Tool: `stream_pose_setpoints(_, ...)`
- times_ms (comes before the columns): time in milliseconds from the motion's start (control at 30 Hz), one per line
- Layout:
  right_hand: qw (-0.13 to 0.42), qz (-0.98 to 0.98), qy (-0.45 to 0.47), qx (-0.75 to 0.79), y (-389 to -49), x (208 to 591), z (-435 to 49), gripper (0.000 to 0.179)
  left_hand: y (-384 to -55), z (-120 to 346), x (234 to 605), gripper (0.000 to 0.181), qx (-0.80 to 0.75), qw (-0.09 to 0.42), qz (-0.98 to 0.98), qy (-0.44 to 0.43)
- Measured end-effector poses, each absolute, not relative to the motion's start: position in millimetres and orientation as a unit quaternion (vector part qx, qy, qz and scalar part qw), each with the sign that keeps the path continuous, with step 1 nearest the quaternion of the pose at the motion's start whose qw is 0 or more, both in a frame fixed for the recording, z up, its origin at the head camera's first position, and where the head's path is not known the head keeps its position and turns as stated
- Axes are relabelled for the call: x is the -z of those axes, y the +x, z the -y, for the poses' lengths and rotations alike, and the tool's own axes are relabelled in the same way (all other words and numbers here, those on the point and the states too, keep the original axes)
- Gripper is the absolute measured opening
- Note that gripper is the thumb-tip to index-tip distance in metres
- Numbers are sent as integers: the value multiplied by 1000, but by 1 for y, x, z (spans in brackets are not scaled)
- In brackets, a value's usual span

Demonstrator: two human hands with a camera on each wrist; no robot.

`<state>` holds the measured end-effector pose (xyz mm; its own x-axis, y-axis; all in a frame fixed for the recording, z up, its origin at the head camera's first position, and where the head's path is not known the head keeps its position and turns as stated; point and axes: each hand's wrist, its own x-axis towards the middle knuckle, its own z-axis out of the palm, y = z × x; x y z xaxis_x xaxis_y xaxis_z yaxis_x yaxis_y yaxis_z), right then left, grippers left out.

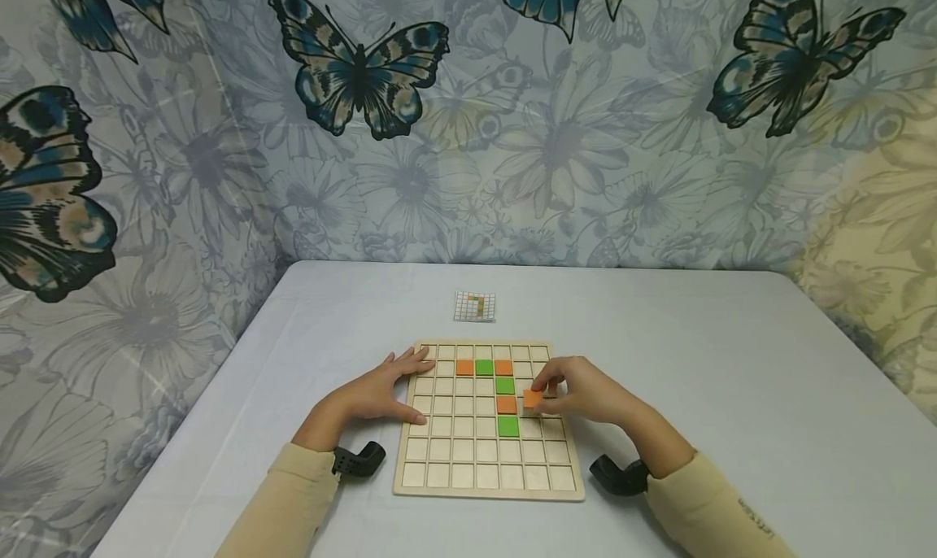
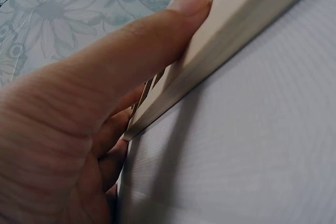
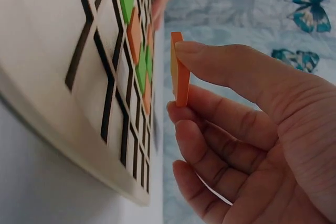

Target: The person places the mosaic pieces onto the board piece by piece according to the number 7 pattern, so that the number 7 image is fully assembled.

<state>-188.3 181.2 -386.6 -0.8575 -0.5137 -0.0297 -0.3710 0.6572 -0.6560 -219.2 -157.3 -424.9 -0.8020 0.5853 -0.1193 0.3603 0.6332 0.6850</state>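
Observation:
A pale wooden grid board [image 1: 439,497] lies on the white table. Orange and green square tiles fill some of its cells: three in an upper row, including a green tile [image 1: 484,368], and three more running down below the right one, ending in a green tile [image 1: 508,426]. My right hand [image 1: 586,391] pinches an orange tile [image 3: 182,72] between thumb and fingertips, held above the board's right side and apart from it in the right wrist view. My left hand [image 1: 373,391] rests with spread fingers on the board's left edge, its thumb [image 2: 194,6] lying on the rim.
A small printed card [image 1: 474,307] with a coloured grid pattern lies behind the board on the white table [image 1: 732,363]. Butterfly-patterned cloth [image 1: 439,200] hangs behind and beside the table. A black strap piece [image 1: 359,460] sits at the left wrist, another [image 1: 621,475] at the right.

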Motion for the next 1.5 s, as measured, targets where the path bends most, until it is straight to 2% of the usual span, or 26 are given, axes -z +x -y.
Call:
stream_pose_setpoints(333,136,-889,-276,339,-174,383,-163,21,-219,157,425,89,-337,169,-888,264)
stream_pose_setpoints(600,137,-880,-321,323,-166,384,-154,16,-219,158,424,88,-336,169,-887,267)
stream_pose_setpoints(833,156,-882,-315,313,-160,388,-146,17,-220,157,425,89,-336,169,-887,268)
stream_pose_setpoints(1500,134,-902,-330,245,-156,394,-138,16,-220,157,426,89,-335,170,-889,261)
